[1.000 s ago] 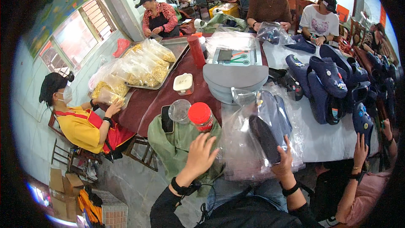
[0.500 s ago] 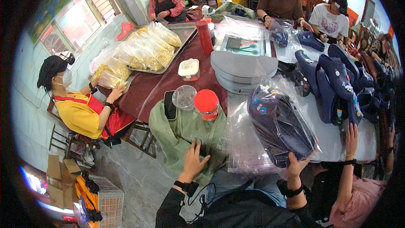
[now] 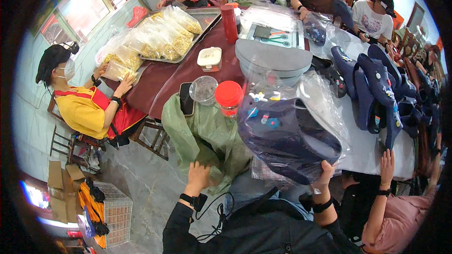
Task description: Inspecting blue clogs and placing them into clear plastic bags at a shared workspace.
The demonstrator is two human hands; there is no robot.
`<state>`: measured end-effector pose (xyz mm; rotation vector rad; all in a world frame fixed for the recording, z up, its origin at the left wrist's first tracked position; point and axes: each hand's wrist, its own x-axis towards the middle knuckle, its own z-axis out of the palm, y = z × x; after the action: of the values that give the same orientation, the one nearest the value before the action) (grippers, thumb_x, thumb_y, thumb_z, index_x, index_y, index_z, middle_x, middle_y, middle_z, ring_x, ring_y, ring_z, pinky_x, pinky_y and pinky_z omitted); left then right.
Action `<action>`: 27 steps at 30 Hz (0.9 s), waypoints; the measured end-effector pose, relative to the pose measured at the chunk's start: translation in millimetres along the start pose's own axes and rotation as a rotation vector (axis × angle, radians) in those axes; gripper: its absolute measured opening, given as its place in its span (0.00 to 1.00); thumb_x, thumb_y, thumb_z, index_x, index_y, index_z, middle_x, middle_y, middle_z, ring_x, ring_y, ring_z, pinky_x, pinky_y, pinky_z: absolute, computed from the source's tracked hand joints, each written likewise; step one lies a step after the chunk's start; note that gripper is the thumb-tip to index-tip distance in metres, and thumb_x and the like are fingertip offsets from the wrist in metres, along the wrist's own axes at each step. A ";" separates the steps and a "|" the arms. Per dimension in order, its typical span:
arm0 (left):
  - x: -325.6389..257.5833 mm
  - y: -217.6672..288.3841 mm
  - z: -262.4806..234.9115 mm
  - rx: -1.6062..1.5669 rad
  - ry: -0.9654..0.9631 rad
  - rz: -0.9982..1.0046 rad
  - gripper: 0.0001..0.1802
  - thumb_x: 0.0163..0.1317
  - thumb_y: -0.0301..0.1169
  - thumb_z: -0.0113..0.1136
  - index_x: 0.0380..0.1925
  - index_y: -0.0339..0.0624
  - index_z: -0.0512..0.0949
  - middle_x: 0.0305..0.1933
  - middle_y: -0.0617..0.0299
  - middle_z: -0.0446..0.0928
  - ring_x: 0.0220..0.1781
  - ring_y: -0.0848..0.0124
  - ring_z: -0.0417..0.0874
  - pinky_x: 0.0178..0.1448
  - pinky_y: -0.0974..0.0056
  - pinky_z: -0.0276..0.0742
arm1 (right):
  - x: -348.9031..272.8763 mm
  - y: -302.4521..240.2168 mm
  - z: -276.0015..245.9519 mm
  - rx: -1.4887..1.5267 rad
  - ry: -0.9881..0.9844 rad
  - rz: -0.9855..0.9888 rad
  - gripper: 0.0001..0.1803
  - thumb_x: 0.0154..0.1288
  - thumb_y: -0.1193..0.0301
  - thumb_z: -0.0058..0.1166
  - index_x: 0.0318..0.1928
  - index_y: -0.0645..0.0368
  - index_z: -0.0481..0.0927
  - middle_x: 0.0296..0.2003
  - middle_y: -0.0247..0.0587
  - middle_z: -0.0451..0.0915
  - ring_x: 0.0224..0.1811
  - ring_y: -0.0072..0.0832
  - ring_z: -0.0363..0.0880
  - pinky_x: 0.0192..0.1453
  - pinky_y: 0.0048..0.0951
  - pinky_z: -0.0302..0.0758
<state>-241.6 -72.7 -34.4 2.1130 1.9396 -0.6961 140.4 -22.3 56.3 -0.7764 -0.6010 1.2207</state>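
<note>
Right hand [image 3: 325,171]: I log it raised, fingers pinching the lower edge of a clear plastic bag [image 3: 325,113] holding dark blue clogs [image 3: 287,136], bag aloft over the table's near edge. Left hand [image 3: 198,176]: fingers curled into green cloth [image 3: 207,134] draped off the table. Hazard, my judgement: a one-point pinch on slick film could slip; the swinging bag sits just beside the red-lidded jar [image 3: 229,98] and could topple it.

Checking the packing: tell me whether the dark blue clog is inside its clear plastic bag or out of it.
Inside. The dark blue clog shows through the clear plastic bag, whose film wraps around it; the right hand holds it from below.
</note>
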 end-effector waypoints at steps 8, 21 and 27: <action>11.1 -9.9 62.9 0.211 0.428 0.466 0.28 0.53 0.48 0.55 0.54 0.52 0.76 0.52 0.50 0.77 0.65 0.51 0.67 0.74 0.38 0.40 | -31.6 34.0 -3.0 -0.158 -0.184 0.220 0.59 0.39 0.70 0.69 0.70 0.50 0.44 0.59 0.43 0.62 0.61 0.36 0.63 0.64 0.39 0.66; -24.1 0.8 -42.5 -0.098 0.489 0.220 0.33 0.59 0.46 0.50 0.66 0.53 0.63 0.72 0.59 0.56 0.73 0.57 0.54 0.75 0.44 0.40 | -34.1 74.1 70.4 -0.356 -0.707 -0.155 0.58 0.37 0.69 0.76 0.65 0.57 0.49 0.60 0.49 0.61 0.64 0.37 0.62 0.68 0.39 0.60; -47.8 -7.7 -81.6 -0.025 0.317 0.208 0.38 0.62 0.53 0.46 0.70 0.51 0.54 0.74 0.58 0.50 0.75 0.55 0.49 0.76 0.50 0.40 | -30.4 63.3 78.7 -0.467 -0.897 -0.210 0.55 0.38 0.70 0.77 0.64 0.57 0.53 0.62 0.50 0.61 0.66 0.37 0.61 0.69 0.38 0.57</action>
<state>-233.6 -78.1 60.0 2.4871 1.8159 -0.3109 35.1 -26.6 54.1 -0.4875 -1.7029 1.2121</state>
